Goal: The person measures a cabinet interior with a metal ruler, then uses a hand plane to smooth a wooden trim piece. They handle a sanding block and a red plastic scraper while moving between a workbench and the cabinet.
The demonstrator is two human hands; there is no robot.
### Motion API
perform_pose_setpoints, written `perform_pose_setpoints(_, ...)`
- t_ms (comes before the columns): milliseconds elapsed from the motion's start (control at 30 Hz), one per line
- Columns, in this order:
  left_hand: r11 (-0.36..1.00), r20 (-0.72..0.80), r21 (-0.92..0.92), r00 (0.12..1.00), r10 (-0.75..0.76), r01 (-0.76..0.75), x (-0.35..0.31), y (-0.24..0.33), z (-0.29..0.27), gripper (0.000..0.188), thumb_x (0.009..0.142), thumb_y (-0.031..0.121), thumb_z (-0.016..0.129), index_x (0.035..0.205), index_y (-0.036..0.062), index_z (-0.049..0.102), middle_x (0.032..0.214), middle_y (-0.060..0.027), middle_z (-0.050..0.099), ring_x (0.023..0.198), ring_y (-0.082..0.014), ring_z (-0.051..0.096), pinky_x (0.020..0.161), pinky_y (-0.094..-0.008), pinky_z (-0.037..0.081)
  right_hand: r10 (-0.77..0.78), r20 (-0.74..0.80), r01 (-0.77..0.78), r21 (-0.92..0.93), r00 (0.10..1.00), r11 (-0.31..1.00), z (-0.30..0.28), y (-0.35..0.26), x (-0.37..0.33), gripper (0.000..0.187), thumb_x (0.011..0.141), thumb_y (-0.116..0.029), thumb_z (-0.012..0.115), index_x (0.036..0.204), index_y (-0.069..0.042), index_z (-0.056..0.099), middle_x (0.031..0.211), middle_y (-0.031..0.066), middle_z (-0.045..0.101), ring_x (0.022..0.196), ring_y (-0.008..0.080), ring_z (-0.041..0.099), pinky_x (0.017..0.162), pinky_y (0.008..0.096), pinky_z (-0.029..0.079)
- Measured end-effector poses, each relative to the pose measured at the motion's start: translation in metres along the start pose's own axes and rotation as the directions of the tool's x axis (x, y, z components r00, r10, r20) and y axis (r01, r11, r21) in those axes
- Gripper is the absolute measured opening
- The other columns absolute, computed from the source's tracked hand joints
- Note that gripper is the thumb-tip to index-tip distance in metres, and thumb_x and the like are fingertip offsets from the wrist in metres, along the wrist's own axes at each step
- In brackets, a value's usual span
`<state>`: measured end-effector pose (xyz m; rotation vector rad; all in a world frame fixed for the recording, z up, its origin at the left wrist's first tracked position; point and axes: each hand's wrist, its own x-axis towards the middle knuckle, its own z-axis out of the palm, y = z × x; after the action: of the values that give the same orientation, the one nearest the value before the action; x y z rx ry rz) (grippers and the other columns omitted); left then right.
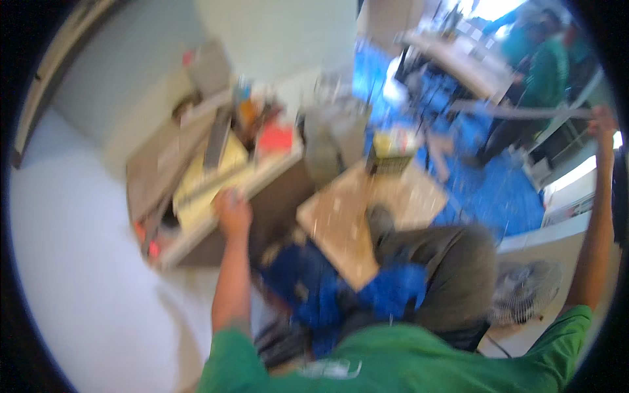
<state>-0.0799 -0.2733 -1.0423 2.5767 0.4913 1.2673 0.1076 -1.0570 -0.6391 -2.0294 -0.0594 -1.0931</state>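
The picture is smeared by motion. My left hand [232, 211] is closed at the near rim of a large brown box [275, 213] with a pale edge. Whether it grips the rim or something small cannot be made out. Inside the box lie a yellow panel [226, 157], a dark flat bar [217, 141] and a red piece [275, 139]. Far out to the right, my raised right hand [601, 123] is closed on one end of a long, thin, pale strip [524, 110], which reaches inward toward the middle.
A wooden board [341, 213] lies by my foot, with a yellow-and-dark carton [393, 150] at its far edge. Blue tarpaulin [504, 203] covers the floor beyond. A fan [527, 288] stands at lower right. A person in green [547, 72] is near a cluttered table [458, 62].
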Motion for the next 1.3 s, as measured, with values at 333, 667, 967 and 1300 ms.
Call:
perform_pose_setpoints(333,0.865,0.083,0.436,0.945,-0.315,0.25,0.045,-0.058,0.003,0.061,0.099,0.049,0.049,0.144,0.009,0.045,0.155,-0.0175,0.035,0.143,-0.0357,0.03,0.114,-0.0567,0.025,-0.035,-0.054,0.038,0.058,0.998,0.998,0.073,-0.011,-0.005,0.053,0.094,-0.018,0.065,0.143,-0.003,0.05,0.115,0.0056,0.063,0.078,0.0114,0.06,0.068,0.0228,0.049)
perform_pose_setpoints(667,0.838,0.167,0.507,0.93,-0.327,0.204,0.064,-0.087,-0.004,0.062,0.1,0.048,0.046,0.145,0.0054,0.044,0.151,-0.018,0.038,0.144,-0.0384,0.028,0.116,-0.0584,0.019,-0.012,0.194,-0.054,0.328,0.981,0.943,0.167,-0.04,-0.002,0.046,0.088,-0.002,0.043,0.131,-0.001,0.059,0.092,0.0088,0.059,0.058,0.0144,0.059,0.055,0.0292,0.05)
perform_pose_setpoints(967,0.8,0.125,0.58,0.954,-0.272,0.151,0.062,-0.114,0.008,0.058,0.103,0.049,0.039,0.145,0.0091,0.045,0.15,-0.0203,0.041,0.14,-0.0408,0.034,0.114,-0.0588,0.023,0.011,0.733,0.056,-0.067,0.68,0.996,0.373,0.043,0.043,0.026,0.091,-0.013,0.055,0.112,-0.002,0.065,0.069,0.0043,0.054,0.046,0.0155,0.052,0.041,0.0331,0.043)
perform_pose_setpoints(1300,0.877,0.167,0.472,0.967,-0.191,0.092,0.059,-0.118,0.014,0.081,0.101,0.063,0.023,0.144,-0.0011,0.044,0.147,-0.0263,0.043,0.136,-0.0444,0.039,0.111,-0.0567,0.026,0.579,0.603,0.015,-0.699,0.548,0.715,0.638,0.162,0.136,0.018,0.087,-0.021,0.069,0.088,-0.004,0.068,0.058,0.0086,0.053,0.047,0.0204,0.049,0.044,0.0365,0.041)
